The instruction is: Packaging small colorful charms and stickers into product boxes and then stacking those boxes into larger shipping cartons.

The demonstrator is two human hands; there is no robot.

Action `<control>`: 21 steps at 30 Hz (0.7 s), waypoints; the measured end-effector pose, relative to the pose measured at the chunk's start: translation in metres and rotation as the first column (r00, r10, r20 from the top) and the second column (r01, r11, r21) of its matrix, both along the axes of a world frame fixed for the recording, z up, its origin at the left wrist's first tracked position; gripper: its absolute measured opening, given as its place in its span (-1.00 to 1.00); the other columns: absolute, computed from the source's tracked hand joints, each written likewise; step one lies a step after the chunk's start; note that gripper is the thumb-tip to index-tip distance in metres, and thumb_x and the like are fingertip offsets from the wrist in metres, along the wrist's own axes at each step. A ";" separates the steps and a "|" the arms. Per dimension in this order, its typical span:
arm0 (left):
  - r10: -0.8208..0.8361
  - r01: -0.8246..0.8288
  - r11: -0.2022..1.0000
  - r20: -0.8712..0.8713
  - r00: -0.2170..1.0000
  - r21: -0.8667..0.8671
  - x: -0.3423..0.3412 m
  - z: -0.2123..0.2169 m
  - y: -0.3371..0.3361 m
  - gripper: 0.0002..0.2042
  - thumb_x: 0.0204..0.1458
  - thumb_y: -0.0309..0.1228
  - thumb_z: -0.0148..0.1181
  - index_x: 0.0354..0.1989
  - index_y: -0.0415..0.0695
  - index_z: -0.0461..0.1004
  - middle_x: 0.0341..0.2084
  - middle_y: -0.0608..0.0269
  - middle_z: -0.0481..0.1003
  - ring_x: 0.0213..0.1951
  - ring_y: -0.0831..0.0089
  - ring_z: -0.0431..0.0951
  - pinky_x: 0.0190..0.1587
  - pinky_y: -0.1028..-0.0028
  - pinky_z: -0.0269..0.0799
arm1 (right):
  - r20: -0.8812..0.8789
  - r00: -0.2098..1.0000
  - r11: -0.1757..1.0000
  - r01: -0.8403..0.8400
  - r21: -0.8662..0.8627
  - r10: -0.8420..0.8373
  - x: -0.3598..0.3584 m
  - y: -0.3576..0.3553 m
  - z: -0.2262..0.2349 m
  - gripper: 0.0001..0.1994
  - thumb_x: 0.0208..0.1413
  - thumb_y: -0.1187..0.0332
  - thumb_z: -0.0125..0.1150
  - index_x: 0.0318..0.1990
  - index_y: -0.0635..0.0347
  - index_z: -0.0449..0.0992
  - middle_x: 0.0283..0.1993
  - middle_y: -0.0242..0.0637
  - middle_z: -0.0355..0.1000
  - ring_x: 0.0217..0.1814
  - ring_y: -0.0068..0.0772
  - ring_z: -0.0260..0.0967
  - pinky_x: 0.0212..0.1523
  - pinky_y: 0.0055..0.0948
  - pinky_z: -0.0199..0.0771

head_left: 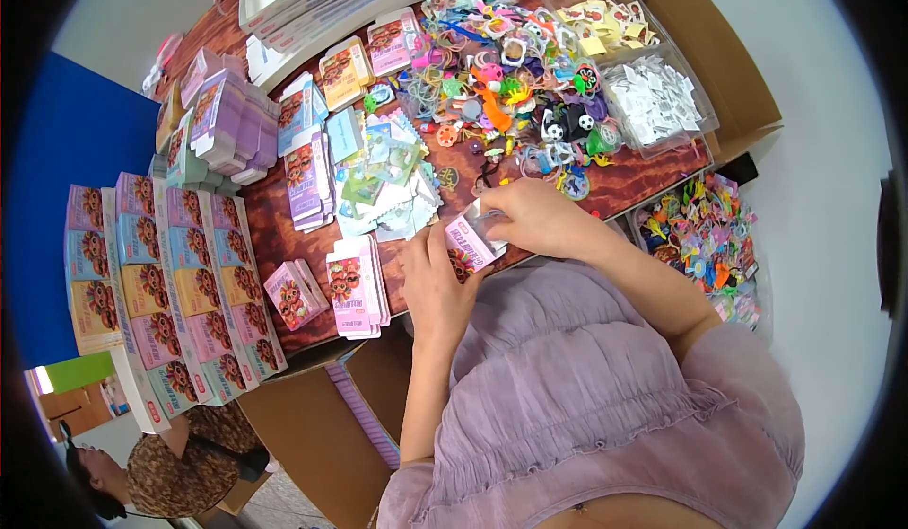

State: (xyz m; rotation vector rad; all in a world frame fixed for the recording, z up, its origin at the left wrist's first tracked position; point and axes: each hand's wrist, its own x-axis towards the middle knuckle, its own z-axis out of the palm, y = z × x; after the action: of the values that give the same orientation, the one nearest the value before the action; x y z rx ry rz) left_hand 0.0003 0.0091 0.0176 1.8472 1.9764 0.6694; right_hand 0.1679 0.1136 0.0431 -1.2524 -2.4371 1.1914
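My left hand (pixel 437 283) is closed around a small pink cardboard box (pixel 470 246) with a cartoon picture, held tilted near the table's front edge. At the box's upper end, where a white flap shows, the fingers of my right hand (pixel 539 217) are bent and pressed together. What they pinch there is mostly hidden. Left of my hands lie a stack of flat pink boxes (pixel 354 292) and a filled-out pink box (pixel 295 295). Beyond them spreads a heap of small printed cards and packets (pixel 388 179). A large pile of colourful small toys and bands (pixel 501 84) covers the far middle.
Clear plastic trays at the far right hold white packets (pixel 654 98) and yellow packets (pixel 608 26). A bin of mixed trinkets (pixel 705 245) stands below the right edge. Display trays of boxes (pixel 170 292) and purple box stacks (pixel 232 127) fill the left. Another person (pixel 189 463) is at lower left.
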 end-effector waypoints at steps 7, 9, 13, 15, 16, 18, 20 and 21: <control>0.080 -0.084 0.990 0.042 0.996 0.111 0.005 -0.011 0.001 -0.18 -0.28 -0.34 0.56 0.18 -0.26 0.20 0.07 -0.10 0.29 0.10 -0.06 0.34 0.07 0.11 0.35 | -0.314 0.949 0.963 0.060 0.262 0.026 -0.007 -0.002 -0.001 -0.66 -0.06 0.48 0.28 -0.07 0.27 0.47 -0.31 -0.12 0.51 -0.27 -0.03 0.50 -0.20 -0.13 0.45; 0.103 -0.109 0.985 0.052 0.993 0.136 0.008 -0.014 0.002 -0.18 -0.28 -0.33 0.56 0.18 -0.27 0.20 0.08 -0.11 0.28 0.11 -0.08 0.34 0.06 0.11 0.36 | -0.312 0.931 0.982 0.178 -0.064 -0.189 -0.010 -0.008 0.020 -0.65 -0.06 0.52 0.28 -0.06 0.29 0.45 -0.30 -0.18 0.50 -0.24 -0.09 0.49 -0.17 -0.20 0.45; 0.163 -0.183 0.966 0.123 0.979 0.181 0.010 -0.017 0.005 -0.18 -0.30 -0.34 0.58 0.16 -0.26 0.21 0.08 -0.09 0.27 0.09 -0.06 0.36 0.05 0.13 0.38 | -0.387 0.872 0.936 0.190 -0.295 -0.299 -0.008 -0.014 0.018 -0.66 -0.05 0.55 0.24 -0.04 0.27 0.44 -0.29 -0.19 0.49 -0.23 -0.10 0.48 -0.15 -0.25 0.44; 0.158 -0.182 0.962 0.131 0.979 0.203 0.012 -0.014 0.005 -0.17 -0.33 -0.35 0.60 0.16 -0.26 0.21 0.08 -0.08 0.27 0.07 -0.03 0.37 0.05 0.16 0.38 | -0.285 0.958 0.996 0.054 0.073 -0.031 -0.004 -0.013 0.013 -0.67 -0.03 0.52 0.19 -0.04 0.24 0.44 -0.21 -0.03 0.50 -0.12 0.04 0.48 -0.13 -0.14 0.43; 0.152 -0.173 0.966 0.122 0.981 0.191 0.014 -0.014 0.005 -0.18 -0.31 -0.34 0.58 0.16 -0.26 0.21 0.08 -0.09 0.27 0.09 -0.06 0.36 0.04 0.14 0.39 | -0.286 0.958 0.996 0.056 0.075 -0.033 -0.004 -0.013 0.011 -0.67 -0.03 0.52 0.19 -0.04 0.24 0.44 -0.21 -0.03 0.50 -0.12 0.04 0.48 -0.13 -0.14 0.43; 0.144 -0.163 0.970 0.112 0.983 0.181 0.014 -0.014 0.006 -0.19 -0.29 -0.33 0.57 0.16 -0.25 0.21 0.09 -0.10 0.27 0.10 -0.09 0.35 0.03 0.11 0.39 | -0.267 0.964 0.966 0.086 0.242 -0.019 -0.004 -0.016 0.009 -0.71 -0.01 0.57 0.21 -0.08 0.27 0.47 -0.32 -0.19 0.48 -0.22 -0.12 0.49 -0.16 -0.28 0.45; 0.136 -0.157 0.969 0.121 0.983 0.191 0.012 -0.017 0.006 -0.18 -0.30 -0.32 0.58 0.15 -0.26 0.21 0.07 -0.10 0.27 0.09 -0.08 0.35 0.01 0.12 0.41 | -0.316 0.943 0.960 0.179 0.214 -0.106 -0.007 -0.018 0.012 -0.74 -0.01 0.53 0.24 -0.10 0.27 0.48 -0.31 -0.20 0.47 -0.19 -0.13 0.49 -0.16 -0.28 0.45; 0.135 -0.157 0.969 0.120 0.984 0.191 0.013 -0.017 0.006 -0.18 -0.30 -0.32 0.58 0.15 -0.26 0.21 0.07 -0.10 0.27 0.09 -0.08 0.35 0.01 0.12 0.41 | -0.362 0.912 0.946 0.270 0.181 -0.191 -0.007 -0.019 0.015 -0.75 -0.01 0.49 0.26 -0.13 0.28 0.50 -0.30 -0.20 0.46 -0.17 -0.15 0.48 -0.15 -0.28 0.45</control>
State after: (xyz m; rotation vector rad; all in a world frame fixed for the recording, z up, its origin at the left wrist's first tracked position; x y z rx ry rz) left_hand 0.0128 0.0152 0.0009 1.7452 2.0543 1.0234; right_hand 0.1604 0.0946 0.0577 -1.1232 -2.0405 0.9405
